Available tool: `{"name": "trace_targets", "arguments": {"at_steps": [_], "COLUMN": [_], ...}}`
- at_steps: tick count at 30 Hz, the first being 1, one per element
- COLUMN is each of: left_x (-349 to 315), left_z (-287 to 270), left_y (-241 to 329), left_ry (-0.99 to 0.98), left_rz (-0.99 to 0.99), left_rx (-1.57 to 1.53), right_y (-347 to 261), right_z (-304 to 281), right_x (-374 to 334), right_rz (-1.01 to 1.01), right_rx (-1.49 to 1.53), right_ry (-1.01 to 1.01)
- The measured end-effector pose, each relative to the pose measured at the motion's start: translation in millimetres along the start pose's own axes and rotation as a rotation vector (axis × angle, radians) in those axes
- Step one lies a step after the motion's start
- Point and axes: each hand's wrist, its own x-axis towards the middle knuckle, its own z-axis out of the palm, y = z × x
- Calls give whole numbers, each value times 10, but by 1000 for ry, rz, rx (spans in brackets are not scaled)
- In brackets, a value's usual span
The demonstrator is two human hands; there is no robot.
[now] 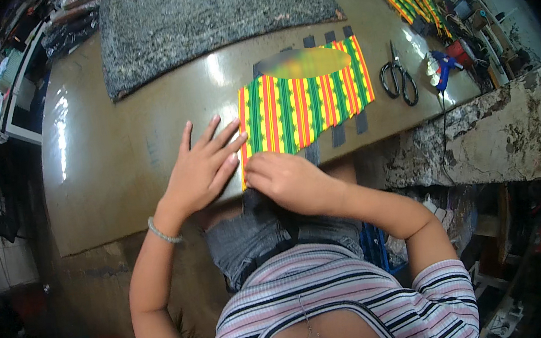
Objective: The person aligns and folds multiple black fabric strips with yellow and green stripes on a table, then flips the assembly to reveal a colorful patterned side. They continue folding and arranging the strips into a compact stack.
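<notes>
Several striped ribbons in red, yellow and green, with dark star shapes, lie side by side on the table. Dark grey strips stick out from under them at both ends. My left hand lies flat with fingers spread, its fingertips at the left edge of the outermost ribbon. Over the near end of that same ribbon, my right hand is closed, thumb and fingers together on it. The exact pinch is partly hidden by the fingers. Part of the ribbons' far end is blurred.
The ribbons rest on a shiny brown table. A thick grey felt-like mat covers its far part. On the right lie black-handled scissors and a blue glue gun with its cord hanging down. More striped ribbons are heaped at the far right.
</notes>
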Motion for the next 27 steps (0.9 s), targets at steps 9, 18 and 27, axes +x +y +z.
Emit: {"name": "trace_targets", "arguments": {"at_steps": [9, 18, 27], "left_x": [-31, -9, -3], "left_z": [110, 137, 158], "left_y": [-68, -55, -50], "left_ry": [148, 148, 194], "left_rz": [90, 42, 52], "left_rx": [17, 20, 68], "right_y": [146, 52, 69], "right_z": [30, -45, 83], "right_x": [53, 12, -83], "right_rz": [152, 356, -47], "right_rx": [333, 350, -21], "right_ry": [189, 208, 135]}}
